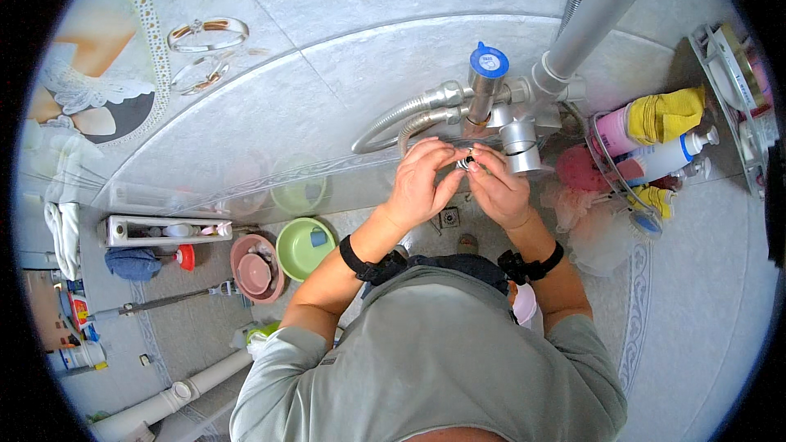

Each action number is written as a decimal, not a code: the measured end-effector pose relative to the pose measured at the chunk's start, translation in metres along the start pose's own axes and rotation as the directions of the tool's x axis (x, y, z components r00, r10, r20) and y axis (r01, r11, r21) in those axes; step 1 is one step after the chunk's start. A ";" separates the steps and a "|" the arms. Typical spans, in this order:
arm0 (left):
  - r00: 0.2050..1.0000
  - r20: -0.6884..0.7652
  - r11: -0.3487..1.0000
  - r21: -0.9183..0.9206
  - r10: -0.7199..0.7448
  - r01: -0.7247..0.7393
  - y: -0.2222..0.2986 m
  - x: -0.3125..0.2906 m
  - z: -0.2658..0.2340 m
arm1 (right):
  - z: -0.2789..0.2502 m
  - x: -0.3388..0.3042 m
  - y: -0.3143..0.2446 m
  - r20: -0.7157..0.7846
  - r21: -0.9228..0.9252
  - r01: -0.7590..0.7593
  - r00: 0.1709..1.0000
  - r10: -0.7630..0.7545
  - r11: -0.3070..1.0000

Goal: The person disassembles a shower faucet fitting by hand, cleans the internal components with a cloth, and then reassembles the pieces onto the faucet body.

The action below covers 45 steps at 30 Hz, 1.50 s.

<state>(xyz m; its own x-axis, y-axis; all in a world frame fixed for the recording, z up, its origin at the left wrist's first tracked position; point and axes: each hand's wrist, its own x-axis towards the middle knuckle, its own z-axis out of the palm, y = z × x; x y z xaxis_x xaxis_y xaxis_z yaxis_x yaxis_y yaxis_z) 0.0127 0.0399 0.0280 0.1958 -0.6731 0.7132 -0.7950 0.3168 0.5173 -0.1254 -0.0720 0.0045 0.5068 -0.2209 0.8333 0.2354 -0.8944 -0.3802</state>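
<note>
My left hand [423, 180] and my right hand [500, 187] are closed, fingertips meeting around a small silver-and-black fitting [464, 163]. Its exact kind is too small to make out, and fingers cover part of it. Just beyond my hands, a metal valve [483, 90] with a blue round cap [489, 60] stands out from the tiled wall. Braided metal hoses [393, 121] curve off to its left. Close to my right fingertips is a silver cylindrical pipe end [517, 137], below a thick grey pipe [602, 20].
A wire rack [607, 160] with bottles and a yellow cloth [667, 115] hangs at the right, near a mesh bath puff [602, 233]. On the left sit a green basin [304, 250], a pink basin [244, 254] and a white shelf [131, 231]. A floor drain [449, 217] lies below my hands.
</note>
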 end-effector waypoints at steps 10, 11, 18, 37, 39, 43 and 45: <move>0.961 0.077 0.955 -0.116 -0.265 0.272 0.012 0.004 -0.005 | -0.001 -0.004 -0.002 -0.016 -0.063 -0.004 1.000 0.003 0.998; 0.929 0.119 0.918 -0.151 -0.350 0.366 0.014 0.005 -0.007 | -0.001 -0.003 -0.003 -0.020 -0.051 -0.007 1.000 0.006 0.999; 0.878 0.213 0.818 -0.322 -0.429 0.477 0.010 0.009 -0.008 | -0.002 0.001 -0.003 0.004 -0.015 0.003 1.000 -0.003 1.000; 0.898 0.201 0.857 -0.277 -0.391 0.435 0.006 0.009 -0.010 | 0.006 0.006 -0.005 -0.046 -0.028 -0.028 0.999 0.027 0.999; 0.919 0.158 0.894 -0.222 -0.362 0.390 0.008 0.008 -0.008 | 0.006 0.009 -0.006 -0.039 -0.030 -0.051 0.998 0.050 0.998; 0.930 0.081 0.915 -0.166 -0.359 0.367 0.011 0.004 -0.003 | 0.007 0.013 -0.005 -0.051 0.004 -0.067 0.996 0.067 0.998; 0.928 0.049 0.910 -0.181 -0.370 0.373 0.010 0.003 -0.001 | 0.010 0.013 -0.004 -0.067 -0.001 -0.047 0.997 0.047 0.999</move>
<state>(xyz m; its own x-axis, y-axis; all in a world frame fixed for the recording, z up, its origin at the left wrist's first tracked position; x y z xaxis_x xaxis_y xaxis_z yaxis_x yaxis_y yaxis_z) 0.0057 0.0418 0.0354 0.4476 -0.7745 0.4470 -0.5464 0.1588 0.8224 -0.1118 -0.0679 0.0124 0.4604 -0.2879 0.8397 0.2109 -0.8834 -0.4185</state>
